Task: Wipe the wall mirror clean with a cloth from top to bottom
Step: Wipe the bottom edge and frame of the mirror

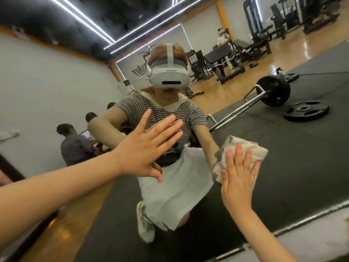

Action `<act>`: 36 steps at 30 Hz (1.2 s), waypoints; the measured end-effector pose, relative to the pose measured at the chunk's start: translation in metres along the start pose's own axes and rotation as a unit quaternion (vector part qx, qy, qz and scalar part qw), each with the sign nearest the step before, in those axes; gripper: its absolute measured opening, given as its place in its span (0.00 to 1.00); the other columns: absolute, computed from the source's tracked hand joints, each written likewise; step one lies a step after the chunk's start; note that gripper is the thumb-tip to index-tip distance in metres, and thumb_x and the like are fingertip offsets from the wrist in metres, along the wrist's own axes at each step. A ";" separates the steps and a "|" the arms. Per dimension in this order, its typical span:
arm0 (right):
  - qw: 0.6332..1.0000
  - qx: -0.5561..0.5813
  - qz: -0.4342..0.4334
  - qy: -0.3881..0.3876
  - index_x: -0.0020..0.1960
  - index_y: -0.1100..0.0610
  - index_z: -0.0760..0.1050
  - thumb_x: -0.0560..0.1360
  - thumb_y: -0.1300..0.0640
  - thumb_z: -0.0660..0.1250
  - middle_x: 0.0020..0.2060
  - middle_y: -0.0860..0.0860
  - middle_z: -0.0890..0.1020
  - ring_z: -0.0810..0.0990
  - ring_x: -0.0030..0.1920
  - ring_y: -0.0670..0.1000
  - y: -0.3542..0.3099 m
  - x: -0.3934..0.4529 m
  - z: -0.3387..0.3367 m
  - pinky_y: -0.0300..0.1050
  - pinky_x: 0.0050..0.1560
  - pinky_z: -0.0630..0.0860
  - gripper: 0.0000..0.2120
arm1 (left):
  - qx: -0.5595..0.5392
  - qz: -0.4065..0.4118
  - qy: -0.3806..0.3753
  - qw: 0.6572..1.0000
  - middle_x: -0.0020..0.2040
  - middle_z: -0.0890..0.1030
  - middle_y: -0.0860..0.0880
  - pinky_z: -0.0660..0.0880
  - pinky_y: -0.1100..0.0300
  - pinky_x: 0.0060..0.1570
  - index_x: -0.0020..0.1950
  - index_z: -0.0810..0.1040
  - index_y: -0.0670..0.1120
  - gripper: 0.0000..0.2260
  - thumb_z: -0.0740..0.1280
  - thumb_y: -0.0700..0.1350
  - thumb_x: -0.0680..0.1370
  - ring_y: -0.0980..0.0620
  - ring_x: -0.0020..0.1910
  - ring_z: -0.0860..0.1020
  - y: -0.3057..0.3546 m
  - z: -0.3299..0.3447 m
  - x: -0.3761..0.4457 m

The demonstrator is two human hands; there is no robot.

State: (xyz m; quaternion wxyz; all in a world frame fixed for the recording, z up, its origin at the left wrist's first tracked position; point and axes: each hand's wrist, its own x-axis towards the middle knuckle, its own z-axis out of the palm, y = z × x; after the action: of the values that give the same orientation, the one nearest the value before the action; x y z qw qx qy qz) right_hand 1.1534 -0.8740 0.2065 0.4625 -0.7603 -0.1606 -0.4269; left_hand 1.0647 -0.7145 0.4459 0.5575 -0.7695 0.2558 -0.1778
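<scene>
The wall mirror (294, 152) fills almost the whole view and reflects a gym and me. My left hand (145, 146) lies flat against the glass with straight, spread fingers, left of centre. My right hand (238, 176) presses a crumpled beige cloth (243, 148) against the mirror with straight fingers, low on the right side. The cloth sticks out above and to the left of that hand. The mirror's metal bottom edge (306, 217) runs just below my right wrist.
In the reflection a barbell (272, 91) and a loose weight plate (306, 110) lie on a black floor mat, weight machines (224, 61) stand behind, and seated people (75, 142) are at the left. A pale ledge (321, 241) lies under the mirror.
</scene>
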 end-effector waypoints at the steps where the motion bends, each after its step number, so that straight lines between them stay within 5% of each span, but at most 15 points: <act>1: 1.000 0.008 0.001 0.002 0.79 0.47 0.40 0.84 0.47 0.39 0.78 0.44 0.40 0.38 0.78 0.51 -0.002 0.001 0.000 0.51 0.75 0.32 0.24 | -0.006 0.000 0.004 1.000 0.78 0.50 0.42 0.38 0.32 0.70 0.78 0.52 0.40 0.56 0.60 0.79 0.65 0.41 0.78 0.49 0.000 0.000 0.000; 18: 0.997 -0.068 -0.042 0.005 0.79 0.49 0.37 0.84 0.47 0.38 0.78 0.46 0.38 0.36 0.78 0.51 0.005 0.011 0.004 0.53 0.74 0.35 0.25 | -0.036 -0.023 0.008 0.999 0.79 0.50 0.42 0.38 0.33 0.71 0.79 0.51 0.41 0.55 0.62 0.77 0.65 0.42 0.78 0.49 0.002 0.001 0.002; 27: 0.994 -0.051 -0.083 0.045 0.77 0.58 0.52 0.80 0.54 0.51 0.76 0.60 0.60 0.50 0.75 0.60 -0.056 0.118 -0.026 0.57 0.72 0.37 0.27 | -0.022 -0.018 0.003 1.000 0.79 0.54 0.41 0.39 0.32 0.71 0.78 0.53 0.41 0.55 0.62 0.77 0.65 0.42 0.78 0.48 0.003 0.002 0.001; 32: 0.986 -0.090 -0.138 0.028 0.78 0.56 0.50 0.81 0.52 0.49 0.76 0.58 0.57 0.52 0.76 0.60 -0.037 0.111 -0.025 0.60 0.73 0.39 0.26 | -0.022 -0.021 0.002 1.000 0.78 0.56 0.41 0.42 0.32 0.71 0.78 0.55 0.41 0.57 0.65 0.77 0.63 0.41 0.78 0.51 0.004 0.003 0.001; 36: 0.991 -0.081 -0.111 0.008 0.79 0.51 0.37 0.84 0.48 0.39 0.79 0.51 0.41 0.38 0.78 0.53 0.009 0.049 -0.014 0.56 0.74 0.36 0.26 | -0.021 -0.020 0.007 1.000 0.78 0.55 0.41 0.39 0.33 0.71 0.78 0.54 0.40 0.57 0.64 0.77 0.64 0.41 0.78 0.51 0.004 0.002 0.001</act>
State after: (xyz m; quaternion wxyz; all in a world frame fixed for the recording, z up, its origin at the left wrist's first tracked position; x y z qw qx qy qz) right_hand 1.1804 -0.8979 0.2438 0.3508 -0.7690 -0.2053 -0.4935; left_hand 1.0653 -0.7145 0.4419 0.5355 -0.7848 0.2480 -0.1890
